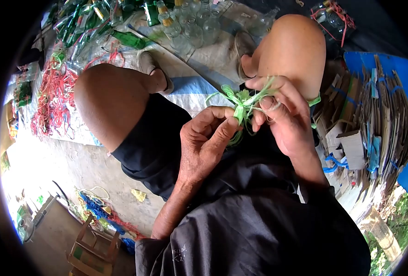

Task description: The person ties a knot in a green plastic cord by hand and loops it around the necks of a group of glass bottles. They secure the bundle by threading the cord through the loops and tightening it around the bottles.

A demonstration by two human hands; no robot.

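Concrete floor (121, 170) at left, bearing a wooden frame (93, 250) and tangled blue rope (98, 209); farther forward, a white-and-blue sheet (185, 73) spread under red string (52, 92), heaped green bottles (82, 27) and standing clear bottles (190, 32); at right, stacked cardboard (393, 115) against a blue panel (407, 161), greenery (406, 211) past the lower corner. Near edge of the sheet just below the red string, with a stretch of concrete between that edge and the blue rope. Room for both hands between the bare knees, over the lap; cardboard close beside the right forearm. By count, left to right: one wooden frame, one green bottle (129, 39) lying beside the heap, one yellow scrap (138, 195), two shoes (151, 64), one bunch of green strips (243, 99) in front of the lap; heaped bottles too crowded to count. Left hand (208, 138) pinching the bunch between thumb and forefinger; right hand (287, 115) half curled, fingers among the loose strands, cannot tell whether gripping.
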